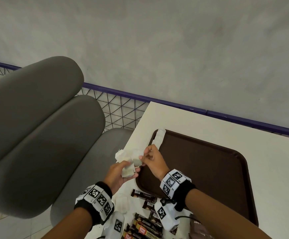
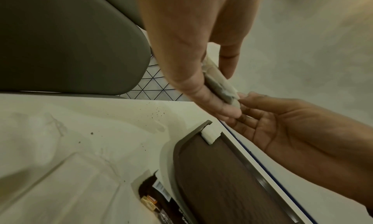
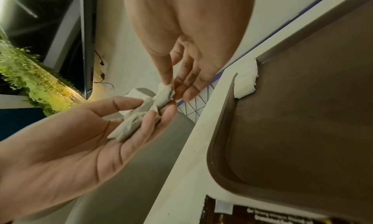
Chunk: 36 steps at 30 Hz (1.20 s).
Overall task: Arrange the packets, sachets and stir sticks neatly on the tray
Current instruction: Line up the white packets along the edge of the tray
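Both hands meet above the white table's (image 1: 157, 116) left edge, just beside the brown tray's (image 1: 209, 169) near-left rim; the left hand (image 1: 116, 173) lies palm up, fingers loosely curled round a small bunch of pale teabag-like sachets (image 1: 127, 172); the right wrist view shows at least three of them in that palm, though the exact count is hard to tell; the right hand (image 1: 153, 161) pinches one sachet (image 1: 137, 162) between thumb and forefinger at the top of the bunch, its other fingers relaxed and slightly spread.

On the tray, along its far-left rim, a short row of white sachets (image 1: 159, 138) lies end to end, about three in the head view, partly hidden by the right hand; the wrist views show only the farthest one, draped over the rim at the corner; the tray floor otherwise shows bare brown.

Near the table's front edge, between the two wrists, dark coffee packets (image 1: 145, 219) lie in a loose heap on the table, off the tray; at least five can be made out, two of them with orange labels; clear wrappers (image 1: 122, 203) lie beside them to the left, their number unclear.

One grey chair (image 1: 37, 126) stands left of the table; a purple-railed wire fence (image 1: 119, 107) runs behind.
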Each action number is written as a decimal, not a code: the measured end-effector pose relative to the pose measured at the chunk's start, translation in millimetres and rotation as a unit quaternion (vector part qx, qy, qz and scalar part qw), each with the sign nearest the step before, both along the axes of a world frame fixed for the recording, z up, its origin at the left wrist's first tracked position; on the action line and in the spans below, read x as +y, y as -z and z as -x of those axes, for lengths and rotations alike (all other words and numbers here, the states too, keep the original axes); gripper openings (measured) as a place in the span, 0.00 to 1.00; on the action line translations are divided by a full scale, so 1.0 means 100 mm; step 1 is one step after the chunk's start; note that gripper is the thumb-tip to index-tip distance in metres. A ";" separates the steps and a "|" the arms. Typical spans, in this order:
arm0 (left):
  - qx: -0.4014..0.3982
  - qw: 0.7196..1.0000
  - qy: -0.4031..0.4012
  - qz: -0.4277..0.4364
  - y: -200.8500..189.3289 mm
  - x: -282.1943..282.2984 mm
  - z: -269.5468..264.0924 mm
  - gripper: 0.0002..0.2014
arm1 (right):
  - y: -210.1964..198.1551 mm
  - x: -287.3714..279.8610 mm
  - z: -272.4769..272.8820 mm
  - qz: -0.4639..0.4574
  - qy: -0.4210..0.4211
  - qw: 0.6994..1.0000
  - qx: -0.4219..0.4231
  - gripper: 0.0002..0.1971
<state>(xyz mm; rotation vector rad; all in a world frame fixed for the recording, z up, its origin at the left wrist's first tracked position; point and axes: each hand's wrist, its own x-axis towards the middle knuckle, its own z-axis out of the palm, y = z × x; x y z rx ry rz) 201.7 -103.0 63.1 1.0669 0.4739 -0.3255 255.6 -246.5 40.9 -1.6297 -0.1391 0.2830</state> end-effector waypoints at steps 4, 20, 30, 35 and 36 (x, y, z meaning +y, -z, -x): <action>0.003 1.000 0.004 0.002 0.02 -0.02 0.00 0.08 | 0.01 -0.04 0.05 0.029 -0.021 0.999 -0.020 0.13; 0.024 1.000 0.008 0.018 0.12 0.28 0.01 0.10 | 0.45 -0.33 -0.39 0.168 0.138 0.976 0.028 0.16; 0.025 1.000 -0.013 -0.010 0.12 0.49 -0.01 0.09 | 0.56 -0.21 -0.62 0.271 0.145 0.951 0.027 0.17; 0.030 0.999 -0.019 -0.011 0.12 0.52 -0.03 0.10 | 0.59 -0.21 -0.67 0.331 0.120 0.936 0.009 0.17; 0.031 0.999 -0.020 -0.011 0.12 0.51 -0.03 0.10 | 0.60 -0.20 -0.68 0.341 0.113 0.933 0.006 0.17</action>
